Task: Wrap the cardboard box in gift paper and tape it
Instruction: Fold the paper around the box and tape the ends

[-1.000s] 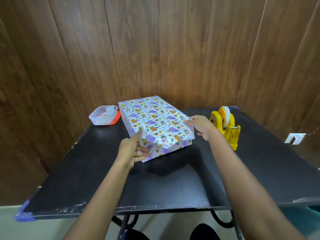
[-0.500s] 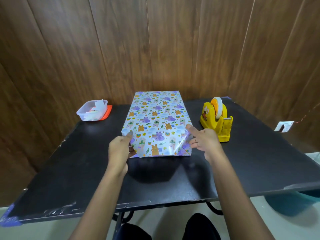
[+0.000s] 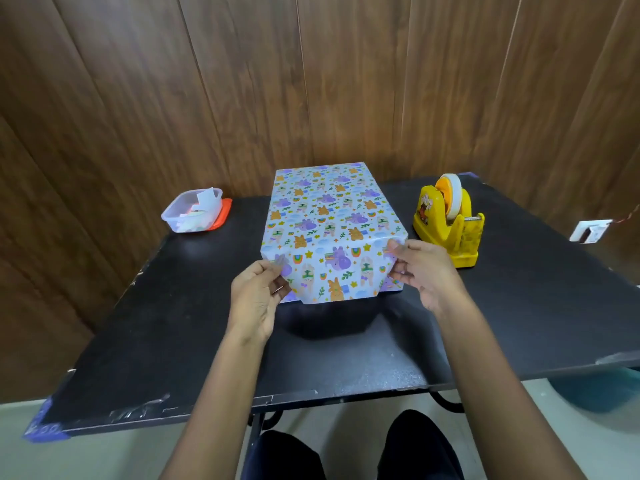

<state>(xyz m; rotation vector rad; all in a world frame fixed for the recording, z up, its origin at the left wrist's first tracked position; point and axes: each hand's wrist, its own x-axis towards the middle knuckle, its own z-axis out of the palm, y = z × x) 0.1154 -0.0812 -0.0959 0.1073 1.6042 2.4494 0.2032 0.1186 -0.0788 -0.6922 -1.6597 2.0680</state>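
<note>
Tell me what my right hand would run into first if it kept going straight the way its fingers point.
Your right hand points left across the near end of the wrapped box, whose paper flap its fingertips already pinch. Going on, it would press into that flap and the box end behind it; beyond lies your left hand. Depth is uncertain.

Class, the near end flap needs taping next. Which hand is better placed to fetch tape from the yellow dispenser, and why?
Right. The right hand is beside the tape dispenser, while the left hand pinches the far corner of the flap.
</note>
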